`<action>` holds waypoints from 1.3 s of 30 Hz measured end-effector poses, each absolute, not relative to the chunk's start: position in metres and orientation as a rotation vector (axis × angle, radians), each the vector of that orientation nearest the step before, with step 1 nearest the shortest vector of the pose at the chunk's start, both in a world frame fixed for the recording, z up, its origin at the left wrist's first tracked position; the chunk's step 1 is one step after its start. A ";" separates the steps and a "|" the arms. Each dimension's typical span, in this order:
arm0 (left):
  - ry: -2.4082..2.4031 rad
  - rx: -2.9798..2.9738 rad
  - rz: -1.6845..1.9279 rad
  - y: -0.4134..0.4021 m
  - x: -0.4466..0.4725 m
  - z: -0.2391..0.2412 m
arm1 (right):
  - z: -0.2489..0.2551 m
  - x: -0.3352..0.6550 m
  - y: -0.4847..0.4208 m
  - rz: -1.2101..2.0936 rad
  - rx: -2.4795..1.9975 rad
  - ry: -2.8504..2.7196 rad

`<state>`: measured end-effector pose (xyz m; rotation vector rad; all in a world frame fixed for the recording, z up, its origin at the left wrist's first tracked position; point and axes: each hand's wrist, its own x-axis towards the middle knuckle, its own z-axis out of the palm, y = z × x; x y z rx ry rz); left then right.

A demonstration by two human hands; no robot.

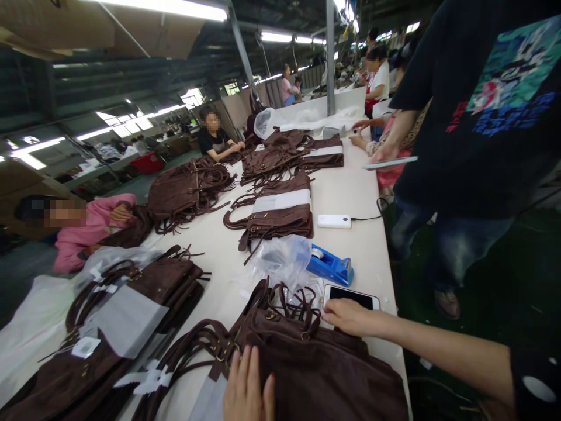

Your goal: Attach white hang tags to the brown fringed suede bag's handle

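Note:
A dark brown handbag (324, 374) with strap handles, brass-coloured rings and fringe lies on the table right before me. My left hand (245, 386) rests on it near the handle rings, its fingers stretched out flat. At the bag's far side is my right hand (350, 317), with its fingers bent and drawn together by the fringe; what they pinch, if anything, is hidden. That hand overlaps the near edge of a white phone (350, 297) with a dark screen. White wrapping (151, 379) is around the bag's handles.
More brown handbags (280, 204) lie along the white table (368, 257), some with white paper bands. Near me are a blue tape dispenser (331, 266), clear plastic (280, 257) and a white device (333, 221) with a cable. A person (473, 117) stands at the right edge; others sit around.

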<state>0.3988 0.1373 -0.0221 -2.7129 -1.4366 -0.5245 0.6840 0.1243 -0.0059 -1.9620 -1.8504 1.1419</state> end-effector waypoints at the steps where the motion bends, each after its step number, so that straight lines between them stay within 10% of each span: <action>1: -1.367 -2.754 -0.546 0.143 0.422 -0.024 | -0.016 0.690 0.120 1.237 -1.934 -1.817; 12: -1.366 -3.079 0.399 0.148 0.526 0.004 | -0.046 0.686 0.089 1.256 -1.776 -2.150; 24: -1.589 -3.014 0.281 0.148 0.527 -0.001 | -0.090 0.681 0.180 0.855 -2.036 -1.945; 39: -1.908 -3.179 -0.402 0.142 0.504 -0.006 | -0.017 0.722 0.152 1.986 -1.323 -1.052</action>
